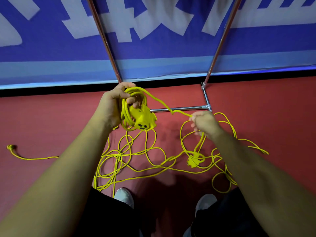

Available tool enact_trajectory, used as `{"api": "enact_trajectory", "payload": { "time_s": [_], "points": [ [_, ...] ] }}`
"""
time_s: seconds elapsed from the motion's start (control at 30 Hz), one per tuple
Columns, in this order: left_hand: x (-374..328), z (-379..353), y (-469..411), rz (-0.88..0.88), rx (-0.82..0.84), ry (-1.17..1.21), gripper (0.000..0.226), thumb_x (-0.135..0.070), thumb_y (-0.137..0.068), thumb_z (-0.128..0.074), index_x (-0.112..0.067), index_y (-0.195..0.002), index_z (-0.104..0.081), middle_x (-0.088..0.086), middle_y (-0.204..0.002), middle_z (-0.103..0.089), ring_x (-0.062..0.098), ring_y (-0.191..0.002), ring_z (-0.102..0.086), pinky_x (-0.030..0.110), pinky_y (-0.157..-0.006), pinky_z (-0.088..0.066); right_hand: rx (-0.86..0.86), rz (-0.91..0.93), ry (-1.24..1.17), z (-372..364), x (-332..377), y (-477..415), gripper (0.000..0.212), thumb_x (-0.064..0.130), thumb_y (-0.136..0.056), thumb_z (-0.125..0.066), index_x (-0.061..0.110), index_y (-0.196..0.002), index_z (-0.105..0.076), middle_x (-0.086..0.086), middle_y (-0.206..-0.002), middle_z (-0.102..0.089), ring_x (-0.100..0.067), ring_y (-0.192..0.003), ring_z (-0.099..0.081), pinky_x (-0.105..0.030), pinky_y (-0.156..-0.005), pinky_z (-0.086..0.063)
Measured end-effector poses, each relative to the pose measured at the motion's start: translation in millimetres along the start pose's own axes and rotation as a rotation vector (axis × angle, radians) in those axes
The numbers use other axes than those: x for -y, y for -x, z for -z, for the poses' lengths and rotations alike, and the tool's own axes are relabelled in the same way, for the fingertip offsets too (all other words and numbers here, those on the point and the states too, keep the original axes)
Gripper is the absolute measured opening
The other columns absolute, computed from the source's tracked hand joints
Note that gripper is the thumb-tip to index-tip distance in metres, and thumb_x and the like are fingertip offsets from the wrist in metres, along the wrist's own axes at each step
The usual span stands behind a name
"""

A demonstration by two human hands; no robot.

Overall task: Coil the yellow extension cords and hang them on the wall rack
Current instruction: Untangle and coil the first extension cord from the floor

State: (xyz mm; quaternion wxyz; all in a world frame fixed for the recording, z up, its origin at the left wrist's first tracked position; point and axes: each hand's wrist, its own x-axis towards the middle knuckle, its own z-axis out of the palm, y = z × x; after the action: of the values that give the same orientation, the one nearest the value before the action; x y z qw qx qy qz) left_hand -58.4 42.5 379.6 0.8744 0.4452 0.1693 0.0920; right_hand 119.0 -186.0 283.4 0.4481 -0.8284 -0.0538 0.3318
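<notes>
**Yellow extension cord, part-coiled, in hand**

Small coil of thin yellow flexible cord (127,106) with chunky yellow plastic multi-outlet block (143,118); gripped by the left hand (112,104), fingers curled through the loops; right hand (203,122) pinches the running strand (159,101) near the chrome tube rack foot (181,109); loose yellow cord (136,161) tangled on the red floor (256,108). Judged light, limp, kink-prone; block adds swinging weight; hold at loop tops.
</notes>
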Motion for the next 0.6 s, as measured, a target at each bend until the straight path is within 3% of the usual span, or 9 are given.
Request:
{"api": "enact_trajectory", "payload": {
  "time_s": [0.1, 0.17, 0.23, 0.27, 0.33, 0.4, 0.47, 0.53, 0.6],
  "points": [
    [2.1, 0.7, 0.4, 0.008, 0.01, -0.122, 0.035, -0.007, -0.079, -0.058, -0.02, -0.112, -0.06, 0.003, -0.052, -0.038, 0.021, -0.052, -0.049, 0.025, -0.046, -0.045, 0.063, 0.171, 0.143, -1.9, 3.5, 3.3, 0.031, -0.001, -0.093, -0.049, 0.015, -0.07, -0.063, 0.008, -0.059, -0.058, -0.007, -0.051, -0.046, -0.023, -0.047, -0.038],
    [6.6, 0.6, 0.4, -0.041, 0.038, -0.234, 0.035, -0.024, -0.072, -0.082, -0.022, -0.104, -0.069, -0.001, -0.051, -0.038, 0.018, -0.05, -0.05, 0.022, -0.05, -0.044, 0.201, 0.371, 0.184, -1.7, 13.9, 15.5, 0.015, 0.004, -0.094, -0.056, 0.013, -0.089, -0.067, 0.013, -0.06, -0.057, 0.0, -0.052, -0.045, -0.025, -0.053, -0.038],
    [10.4, 1.3, -0.4, -0.056, 0.061, -0.31, 0.04, -0.037, -0.065, -0.088, -0.021, -0.097, -0.07, -0.002, -0.05, -0.038, 0.017, -0.049, -0.049, 0.022, -0.052, -0.043, 0.347, 0.571, 0.239, -4.0, 24.6, 28.0, 0.019, 0.018, -0.095, -0.063, 0.015, -0.113, -0.067, 0.008, -0.089, -0.068, 0.003, -0.078, -0.058, -0.02, -0.075, -0.046],
    [11.0, 1.4, -0.6, -0.047, 0.066, -0.321, 0.041, -0.04, -0.066, -0.087, -0.019, -0.095, -0.069, -0.001, -0.05, -0.038, 0.017, -0.049, -0.049, 0.022, -0.053, -0.043, 0.389, 0.639, 0.272, -5.6, 28.8, 31.7, 0.019, 0.021, -0.094, -0.065, 0.014, -0.111, -0.069, 0.005, -0.098, -0.07, 0.004, -0.088, -0.059, -0.018, -0.083, -0.045],
    [9.9, 3.0, -1.6, -0.017, 0.078, -0.312, 0.04, -0.041, -0.071, -0.083, -0.014, -0.094, -0.063, 0.0, -0.05, -0.039, 0.019, -0.051, -0.048, 0.023, -0.052, -0.042, 0.375, 0.709, 0.331, -8.5, 34.1, 34.2, 0.01, 0.019, -0.093, -0.065, 0.014, -0.088, -0.072, 0.004, -0.083, -0.069, 0.007, -0.076, -0.057, -0.016, -0.075, -0.044],
    [8.2, 4.4, -0.8, -0.009, 0.082, -0.308, 0.026, -0.029, -0.082, -0.074, -0.011, -0.093, -0.058, 0.001, -0.051, -0.04, 0.021, -0.052, -0.048, 0.025, -0.054, -0.041, 0.292, 0.703, 0.279, -7.7, 37.2, 31.3, 0.019, 0.01, -0.094, -0.06, 0.018, -0.079, -0.068, 0.005, -0.07, -0.061, 0.005, -0.059, -0.054, -0.017, -0.064, -0.042],
    [6.3, 6.1, 0.7, 0.005, 0.083, -0.28, 0.008, -0.014, -0.086, -0.059, -0.01, -0.094, -0.059, 0.001, -0.05, -0.04, 0.021, -0.052, -0.048, 0.026, -0.055, -0.042, 0.21, 0.619, 0.085, -2.9, 39.7, 26.4, 0.025, 0.003, -0.097, -0.051, 0.021, -0.092, -0.067, 0.001, -0.06, -0.052, -0.001, -0.046, -0.044, -0.022, -0.053, -0.036],
    [4.6, 6.7, 2.1, 0.017, 0.115, -0.226, 0.017, -0.01, -0.082, -0.063, -0.009, -0.098, -0.059, 0.0, -0.049, -0.041, 0.017, -0.049, -0.049, 0.024, -0.055, -0.043, 0.136, 0.555, -0.023, 3.7, 40.0, 17.1, 0.04, 0.0, -0.097, -0.044, 0.032, -0.112, -0.062, -0.002, -0.057, -0.042, -0.009, -0.047, -0.033, -0.024, -0.047, -0.027],
    [4.5, 8.2, 1.0, 0.034, 0.159, -0.156, 0.035, -0.02, -0.073, -0.076, -0.007, -0.101, -0.059, -0.002, -0.049, -0.043, 0.015, -0.048, -0.049, 0.025, -0.056, -0.043, 0.091, 0.55, 0.032, 4.1, 37.5, 12.6, 0.039, 0.0, -0.096, -0.044, 0.029, -0.111, -0.065, 0.006, -0.055, -0.039, -0.011, -0.048, -0.031, -0.026, -0.048, -0.025]
  ]
}}
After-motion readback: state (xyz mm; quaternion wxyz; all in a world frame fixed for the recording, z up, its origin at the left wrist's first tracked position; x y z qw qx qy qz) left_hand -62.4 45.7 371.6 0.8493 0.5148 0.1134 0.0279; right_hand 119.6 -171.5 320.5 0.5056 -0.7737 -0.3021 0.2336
